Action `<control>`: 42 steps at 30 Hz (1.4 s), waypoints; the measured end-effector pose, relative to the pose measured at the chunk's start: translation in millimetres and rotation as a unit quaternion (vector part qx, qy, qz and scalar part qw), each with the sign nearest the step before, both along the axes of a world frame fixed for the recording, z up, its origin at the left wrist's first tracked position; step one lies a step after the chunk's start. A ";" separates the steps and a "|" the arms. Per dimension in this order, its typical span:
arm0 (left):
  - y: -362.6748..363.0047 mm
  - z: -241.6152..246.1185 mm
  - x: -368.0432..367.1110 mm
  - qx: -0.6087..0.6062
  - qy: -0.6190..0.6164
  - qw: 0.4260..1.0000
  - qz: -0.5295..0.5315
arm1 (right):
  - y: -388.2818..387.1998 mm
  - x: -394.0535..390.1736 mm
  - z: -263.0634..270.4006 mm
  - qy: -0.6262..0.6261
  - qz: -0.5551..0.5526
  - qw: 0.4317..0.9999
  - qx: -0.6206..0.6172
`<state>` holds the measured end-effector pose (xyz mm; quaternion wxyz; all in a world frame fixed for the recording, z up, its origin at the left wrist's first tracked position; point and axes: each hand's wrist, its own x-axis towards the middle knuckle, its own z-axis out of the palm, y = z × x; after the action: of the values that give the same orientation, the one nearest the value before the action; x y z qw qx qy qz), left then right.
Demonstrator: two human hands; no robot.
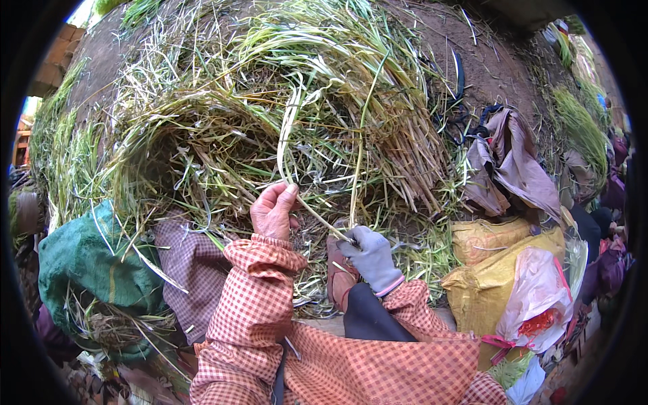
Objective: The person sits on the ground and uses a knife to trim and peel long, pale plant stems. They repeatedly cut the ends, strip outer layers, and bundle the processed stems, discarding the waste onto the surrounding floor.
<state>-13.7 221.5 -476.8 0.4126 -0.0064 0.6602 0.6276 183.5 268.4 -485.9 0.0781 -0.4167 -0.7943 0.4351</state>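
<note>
My bare left hand (276, 210) pinches a pale plant stalk (287, 152) between thumb and fingers, its leafy top bending upward. The stalk's lower part runs down to the right into my right hand (372, 258), which wears a grey glove with a pink cuff and is closed on the stalk's end. Another long stalk (360, 147) rises from beside the gloved hand. Beyond both hands lies a large heap of cut green and yellowish stalks (400, 131), with loose scraps of leaf below.
A green woven sack (81, 258) and checked cloth (187, 263) lie at left. Yellow sacks (496, 273), a plastic bag with red stuff (536, 304) and brownish cloth (516, 157) lie at right. A foot (340, 281) shows beside the gloved hand. More green stalks (579, 131) lie farther right.
</note>
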 end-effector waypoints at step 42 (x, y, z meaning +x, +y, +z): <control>-24.1 25.7 -34.5 0.191 -0.168 0.967 0.003 | 15.6 113.0 2.7 -0.392 -0.019 0.919 -0.026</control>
<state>-48.2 197.4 -451.1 0.5094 -0.0347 0.4489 0.7333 296.6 284.1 -483.3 -0.2425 -0.5708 -0.7415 0.2561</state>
